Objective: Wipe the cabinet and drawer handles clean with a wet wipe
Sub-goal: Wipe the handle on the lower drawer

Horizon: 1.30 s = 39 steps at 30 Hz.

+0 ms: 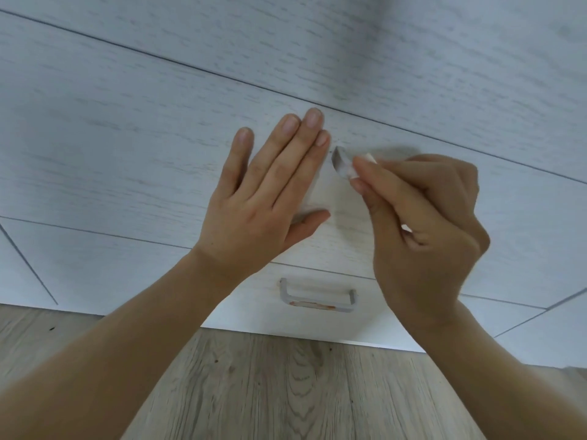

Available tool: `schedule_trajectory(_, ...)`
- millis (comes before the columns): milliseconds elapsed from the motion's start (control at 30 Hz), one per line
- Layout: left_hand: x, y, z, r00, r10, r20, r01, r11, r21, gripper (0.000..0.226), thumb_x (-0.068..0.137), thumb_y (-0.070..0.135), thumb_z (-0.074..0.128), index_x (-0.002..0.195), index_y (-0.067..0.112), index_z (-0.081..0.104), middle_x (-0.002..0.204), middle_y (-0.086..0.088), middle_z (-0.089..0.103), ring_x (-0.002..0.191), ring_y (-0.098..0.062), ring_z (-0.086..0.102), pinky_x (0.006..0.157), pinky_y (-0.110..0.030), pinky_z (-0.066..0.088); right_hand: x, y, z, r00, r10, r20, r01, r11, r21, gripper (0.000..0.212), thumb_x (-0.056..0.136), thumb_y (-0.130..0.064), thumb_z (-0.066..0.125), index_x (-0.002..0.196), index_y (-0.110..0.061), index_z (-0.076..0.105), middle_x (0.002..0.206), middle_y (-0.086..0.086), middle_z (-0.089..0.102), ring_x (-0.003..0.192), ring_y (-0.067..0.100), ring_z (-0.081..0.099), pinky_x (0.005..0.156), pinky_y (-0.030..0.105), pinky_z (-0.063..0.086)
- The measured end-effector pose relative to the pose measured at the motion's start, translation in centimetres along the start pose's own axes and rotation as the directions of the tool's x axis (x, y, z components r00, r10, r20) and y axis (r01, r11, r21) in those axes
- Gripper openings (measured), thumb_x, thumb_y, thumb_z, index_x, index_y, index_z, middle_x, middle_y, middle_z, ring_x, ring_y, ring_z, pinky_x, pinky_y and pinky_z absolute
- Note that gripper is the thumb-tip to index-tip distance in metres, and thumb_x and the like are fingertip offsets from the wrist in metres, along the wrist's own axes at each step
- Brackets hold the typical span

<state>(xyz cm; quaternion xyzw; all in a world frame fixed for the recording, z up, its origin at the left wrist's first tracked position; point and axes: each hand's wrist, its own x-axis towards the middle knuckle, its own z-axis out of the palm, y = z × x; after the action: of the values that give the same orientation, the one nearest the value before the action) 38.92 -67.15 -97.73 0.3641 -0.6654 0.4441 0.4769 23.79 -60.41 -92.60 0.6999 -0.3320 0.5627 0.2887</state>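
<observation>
My left hand (266, 192) lies flat with straight fingers against the white drawer front (127, 160). Right of its fingertips, the left end of a grey metal handle (339, 161) sticks out. My right hand (422, 223) pinches a small white wet wipe (365, 161) between thumb and fingers and presses it onto that handle, hiding the rest of the bar. On the drawer below, a second grey handle (317, 300) shows reddish stains along its lower bar.
White wood-grain drawer and cabinet fronts fill the upper view, split by thin dark seams. A grey wood-look floor (286, 392) runs below the cabinet's bottom edge. Both my forearms reach up from the bottom corners.
</observation>
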Motion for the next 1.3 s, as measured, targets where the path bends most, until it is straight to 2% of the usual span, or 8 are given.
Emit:
schedule_trajectory(133,-0.2,-0.2,0.0,1.0,-0.002,-0.007,0.002,1.0,-0.003,0.074,0.094,0.052,0.05,0.143,0.0,0.031,0.148,-0.007,0.026,0.134,-0.027,0.034,0.116,-0.042,0.016,-0.5,0.5,-1.2,0.995,0.099,-0.002,-0.099,0.995,0.024,0.016,0.087,-0.007,0.069,0.102,-0.008,0.066,0.091,-0.009,0.058,0.084,0.016,0.054,0.069,0.039,0.048)
schedule_trajectory(367,-0.2,-0.1,0.2,0.999,-0.03,-0.017,0.031,0.999,0.034,0.077,0.091,0.055,0.046,0.142,-0.001,0.031,0.147,-0.013,0.032,0.133,-0.028,0.035,0.116,-0.041,0.018,0.4,0.4,0.0,0.995,-0.096,0.032,0.096,0.995,-0.026,0.009,0.086,-0.005,0.069,0.096,-0.004,0.07,0.088,-0.005,0.059,0.078,0.02,0.056,0.078,0.023,0.042)
schedule_trajectory(700,-0.3,0.0,0.5,0.999,-0.029,-0.037,0.031,0.998,0.062,0.079,0.089,0.056,0.046,0.142,-0.001,0.032,0.146,-0.007,0.03,0.133,-0.028,0.034,0.116,-0.042,0.017,0.1,-0.4,-0.8,0.981,0.192,-0.042,-0.189,0.979,0.075,0.021,0.088,-0.012,0.068,0.108,-0.016,0.06,0.091,-0.019,0.052,0.08,0.01,0.053,0.073,0.018,0.043)
schedule_trajectory(833,-0.4,0.2,0.7,0.999,-0.033,-0.031,0.036,0.996,0.076,0.077,0.091,0.056,0.042,0.143,0.0,0.03,0.144,-0.012,0.033,0.134,-0.027,0.034,0.116,-0.041,0.017,0.3,-0.7,0.1,0.996,0.091,0.021,-0.092,0.993,0.076,0.016,0.087,-0.006,0.068,0.103,-0.008,0.064,0.089,-0.012,0.056,0.084,0.005,0.053,0.068,0.037,0.049)
schedule_trajectory(933,-0.4,0.1,0.7,0.999,-0.024,-0.048,0.028,0.997,0.075,0.077,0.091,0.056,0.042,0.143,0.0,0.032,0.145,-0.01,0.034,0.134,-0.027,0.035,0.116,-0.042,0.018,0.8,-0.8,1.2,0.999,-0.014,0.029,0.012,0.998,0.055,0.011,0.087,-0.005,0.068,0.098,-0.009,0.068,0.084,-0.008,0.056,0.082,0.009,0.052,0.077,0.024,0.044)
schedule_trajectory(1067,-0.5,0.0,0.7,0.999,-0.028,-0.031,0.03,0.997,0.069,0.075,0.093,0.055,0.038,0.145,0.001,0.029,0.147,-0.01,0.031,0.137,-0.025,0.028,0.117,-0.041,0.015,0.1,-0.5,0.1,1.0,0.02,0.002,-0.02,1.0,0.014,0.012,0.088,-0.006,0.068,0.1,-0.007,0.065,0.09,-0.007,0.057,0.084,0.01,0.051,0.069,0.035,0.048)
schedule_trajectory(1200,-0.4,0.1,0.8,0.999,-0.037,-0.032,0.04,0.996,0.079,0.075,0.093,0.055,0.037,0.144,0.001,0.029,0.146,-0.011,0.032,0.137,-0.025,0.029,0.117,-0.041,0.016,0.8,-1.2,1.0,0.999,0.001,0.032,0.0,1.0,-0.021,0.008,0.087,-0.004,0.068,0.094,-0.005,0.071,0.084,-0.004,0.057,0.08,0.018,0.056,0.078,0.022,0.043)
schedule_trajectory(1300,-0.5,0.2,0.7,0.999,-0.036,-0.032,0.038,0.996,0.079,0.076,0.092,0.054,0.041,0.144,0.0,0.029,0.146,-0.012,0.032,0.135,-0.026,0.031,0.117,-0.041,0.016,1.2,-1.7,0.3,0.988,0.155,-0.013,-0.155,0.988,0.021,0.013,0.088,-0.012,0.068,0.1,-0.017,0.066,0.088,-0.013,0.057,0.078,0.015,0.059,0.076,0.019,0.044)
